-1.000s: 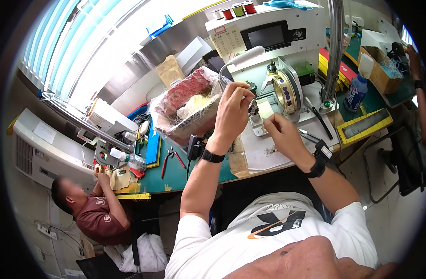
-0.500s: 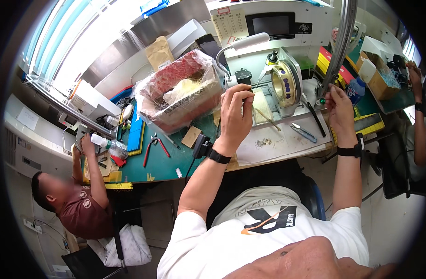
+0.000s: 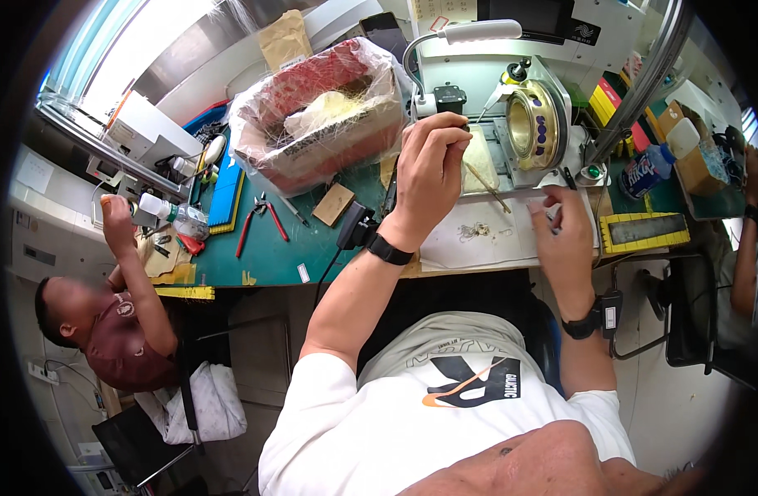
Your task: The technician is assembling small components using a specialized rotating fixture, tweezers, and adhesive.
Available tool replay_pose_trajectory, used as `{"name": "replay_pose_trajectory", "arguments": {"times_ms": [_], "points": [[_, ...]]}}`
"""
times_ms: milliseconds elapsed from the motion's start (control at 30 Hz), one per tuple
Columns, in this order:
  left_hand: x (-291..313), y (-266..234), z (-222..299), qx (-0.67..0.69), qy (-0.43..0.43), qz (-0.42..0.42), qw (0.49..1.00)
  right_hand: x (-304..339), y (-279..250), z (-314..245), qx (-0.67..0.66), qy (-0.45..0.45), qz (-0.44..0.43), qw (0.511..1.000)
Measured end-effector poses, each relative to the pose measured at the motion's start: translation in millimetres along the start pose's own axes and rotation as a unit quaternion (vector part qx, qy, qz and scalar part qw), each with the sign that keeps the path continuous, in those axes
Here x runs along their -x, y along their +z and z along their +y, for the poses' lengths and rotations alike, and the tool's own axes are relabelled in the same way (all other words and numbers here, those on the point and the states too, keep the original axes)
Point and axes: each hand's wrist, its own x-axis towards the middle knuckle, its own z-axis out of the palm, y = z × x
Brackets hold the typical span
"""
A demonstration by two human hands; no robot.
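My left hand [image 3: 429, 174] is raised over the bench edge with thumb and fingertips pinched together; what they hold, if anything, is too small to make out. Beyond it stand a small black device [image 3: 451, 97] and a large gold-coloured spool [image 3: 524, 132] on a white machine [image 3: 553, 175]. My right hand [image 3: 567, 248] reaches low over a white sheet [image 3: 441, 248], thumb and fingers apart around a small greyish thing they partly cover. A slim black tool [image 3: 570, 178] lies just past its fingers. Between my hands are a thin brown stick [image 3: 488, 188] and a small tangle of fine thread [image 3: 476, 232].
Left of my hands stands a plastic-lined box [image 3: 313, 157] with pale fibres. Red-handled pliers [image 3: 262, 223] and a brown block [image 3: 333, 204] lie on the green mat. A lamp [image 3: 478, 31] arches overhead. A co-worker [image 3: 131, 331] sits at left; a bottle [image 3: 643, 172] stands right.
My right hand has come down and left from beside the metal post to the tools on the sheet, covering the pale-blue snips. My left hand stays raised, pinched. The whole view has shifted.
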Motion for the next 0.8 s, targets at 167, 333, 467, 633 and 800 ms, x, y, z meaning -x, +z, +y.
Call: {"name": "replay_pose_trajectory", "arguments": {"times_ms": [167, 333, 467, 633, 800], "points": [[-1, 1, -1, 0.009, -0.005, -0.004, 1.0, -3, 37, -20, 0.004, 0.022, -0.102, 0.995], [-1, -1, 1, 0.008, -0.005, -0.002, 1.0, -6, 49, -14, 0.019, -0.036, -0.078, 0.996], [-1, -1, 0, 0.011, -0.012, -0.003, 1.0, -9, 40, -21, 0.023, -0.035, -0.091, 0.995], [-2, 0, 0, 0.013, -0.009, 0.002, 1.0, -15, 39, -25, 0.013, -0.019, -0.093, 0.995], [-2, 0, 2, 0.014, -0.004, 0.005, 1.0, -6, 24, -41, -0.069, 0.002, -0.018, 0.997]]}}
